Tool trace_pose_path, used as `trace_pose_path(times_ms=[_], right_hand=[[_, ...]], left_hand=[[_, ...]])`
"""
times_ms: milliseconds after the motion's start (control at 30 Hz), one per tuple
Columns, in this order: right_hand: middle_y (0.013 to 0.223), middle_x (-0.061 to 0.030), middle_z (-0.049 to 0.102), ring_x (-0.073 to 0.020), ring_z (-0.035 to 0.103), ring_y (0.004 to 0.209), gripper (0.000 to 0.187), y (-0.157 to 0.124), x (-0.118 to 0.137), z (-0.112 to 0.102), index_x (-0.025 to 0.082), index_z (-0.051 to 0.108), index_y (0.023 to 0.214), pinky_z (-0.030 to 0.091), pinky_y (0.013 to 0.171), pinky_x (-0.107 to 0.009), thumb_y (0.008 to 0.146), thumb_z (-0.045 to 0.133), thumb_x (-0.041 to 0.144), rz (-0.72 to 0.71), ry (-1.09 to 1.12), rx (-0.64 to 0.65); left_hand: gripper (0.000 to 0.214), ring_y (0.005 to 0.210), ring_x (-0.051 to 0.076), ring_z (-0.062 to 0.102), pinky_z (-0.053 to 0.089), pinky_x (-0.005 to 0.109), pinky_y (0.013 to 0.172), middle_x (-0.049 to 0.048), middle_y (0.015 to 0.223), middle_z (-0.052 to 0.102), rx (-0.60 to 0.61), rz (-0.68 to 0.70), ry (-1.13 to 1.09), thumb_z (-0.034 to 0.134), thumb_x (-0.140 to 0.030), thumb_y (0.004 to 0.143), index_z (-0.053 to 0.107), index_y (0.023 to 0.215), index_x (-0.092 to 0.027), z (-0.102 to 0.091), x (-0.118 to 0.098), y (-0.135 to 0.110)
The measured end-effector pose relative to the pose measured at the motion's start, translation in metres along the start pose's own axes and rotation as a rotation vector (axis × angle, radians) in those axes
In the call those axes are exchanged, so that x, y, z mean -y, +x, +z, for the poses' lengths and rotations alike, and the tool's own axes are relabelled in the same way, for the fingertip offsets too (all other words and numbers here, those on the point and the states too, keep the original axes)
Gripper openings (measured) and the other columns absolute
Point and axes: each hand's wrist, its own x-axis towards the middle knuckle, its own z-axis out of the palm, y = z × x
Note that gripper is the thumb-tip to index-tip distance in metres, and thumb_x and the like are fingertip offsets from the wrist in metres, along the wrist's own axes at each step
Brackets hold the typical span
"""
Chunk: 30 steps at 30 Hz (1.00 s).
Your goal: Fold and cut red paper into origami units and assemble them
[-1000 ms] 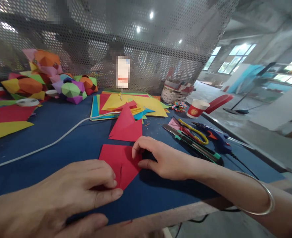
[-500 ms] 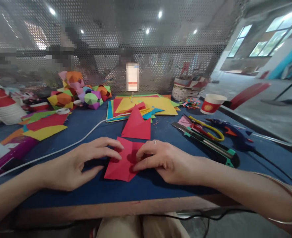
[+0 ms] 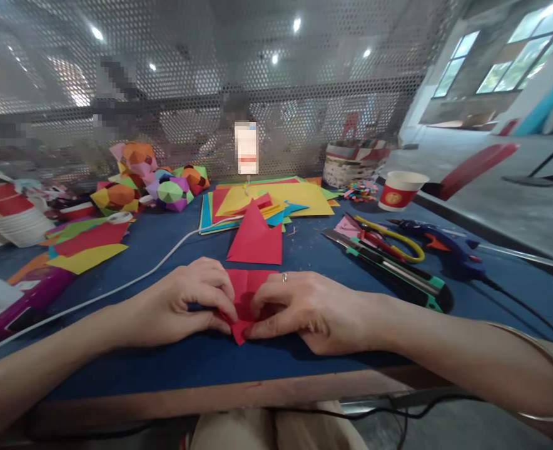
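A square of red paper (image 3: 243, 284) lies at the front of the blue table, its near end drawn to a point toward me. My left hand (image 3: 196, 304) pinches the paper's left side, thumb below and fingers on top. From the right, my right hand (image 3: 299, 309), with a ring on one finger, grips the other side close to that point. Both hands cover much of the sheet. Just beyond it lies another folded red paper piece (image 3: 258, 240), which neither hand touches.
Behind are stacked coloured paper sheets (image 3: 304, 197) and paper balls (image 3: 171, 189). To the right lie a utility knife (image 3: 393, 272), yellow-handled scissors (image 3: 412, 247), a glue gun (image 3: 459, 250) and a paper cup (image 3: 401, 190). A white cable (image 3: 164, 253) crosses the left side.
My left hand has moved from resting open on the paper to pinching its left edge. The near sides have been folded inward into a point. My right hand stays on the paper.
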Motion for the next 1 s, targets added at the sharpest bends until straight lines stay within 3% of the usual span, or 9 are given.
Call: trace_pose_path(times_ms=[200,400,567,667,833,1000], right_hand=[[0.111,-0.0084,0.069,-0.021,0.063,0.1,0.057,-0.002,0.0,0.002,0.019,0.074,0.121,0.051,0.086,-0.034,0.076,0.049,-0.004,0.015,-0.044,-0.006],[0.113,-0.0067,0.067,-0.0192,0.061,0.098,0.054,-0.003,-0.004,0.005,0.02,0.072,0.124,0.05,0.083,-0.034,0.079,0.052,-0.002,-0.019,-0.055,0.008],[0.115,-0.0061,0.067,-0.0184,0.06,0.097,0.053,-0.002,-0.003,0.005,0.021,0.071,0.124,0.048,0.082,-0.032,0.079,0.053,0.0,-0.035,-0.08,0.013],[0.116,-0.0057,0.067,-0.0178,0.06,0.098,0.051,-0.001,-0.003,0.005,0.022,0.072,0.123,0.047,0.083,-0.031,0.08,0.053,0.0,-0.026,-0.083,0.02],[0.112,-0.0055,0.067,-0.0174,0.058,0.093,0.046,-0.001,-0.003,0.007,0.023,0.072,0.123,0.047,0.079,-0.031,0.085,0.054,0.003,-0.034,-0.101,-0.011],[0.114,-0.0062,0.066,-0.0184,0.058,0.095,0.046,-0.001,-0.003,0.008,0.022,0.072,0.123,0.046,0.079,-0.032,0.086,0.053,0.002,-0.03,-0.087,0.009]], left_hand=[[0.011,0.083,0.009,0.066,0.049,0.017,0.079,-0.0009,0.084,0.07,0.154,-0.117,-0.236,0.068,-0.016,0.092,0.078,0.088,-0.021,-0.002,0.0,0.009],[0.009,0.081,0.011,0.067,0.05,0.018,0.078,-0.0015,0.083,0.073,0.114,-0.197,-0.332,0.07,-0.021,0.09,0.076,0.083,-0.02,0.006,0.005,0.01],[0.011,0.071,0.009,0.062,0.047,0.019,0.069,-0.0047,0.076,0.068,0.041,-0.288,-0.28,0.072,-0.023,0.087,0.071,0.077,-0.019,0.013,0.001,0.011],[0.004,0.072,0.011,0.062,0.046,0.022,0.071,-0.0055,0.078,0.071,0.025,-0.361,-0.239,0.073,-0.025,0.085,0.073,0.084,-0.021,0.013,-0.005,0.012],[0.022,0.082,0.017,0.066,0.046,0.028,0.077,-0.0047,0.085,0.074,0.013,-0.553,-0.133,0.077,-0.031,0.078,0.074,0.099,-0.026,0.013,-0.014,0.013],[0.032,0.089,0.021,0.064,0.046,0.033,0.084,-0.0031,0.092,0.073,-0.026,-0.624,-0.061,0.08,-0.037,0.071,0.074,0.101,-0.028,0.015,-0.016,0.013]])
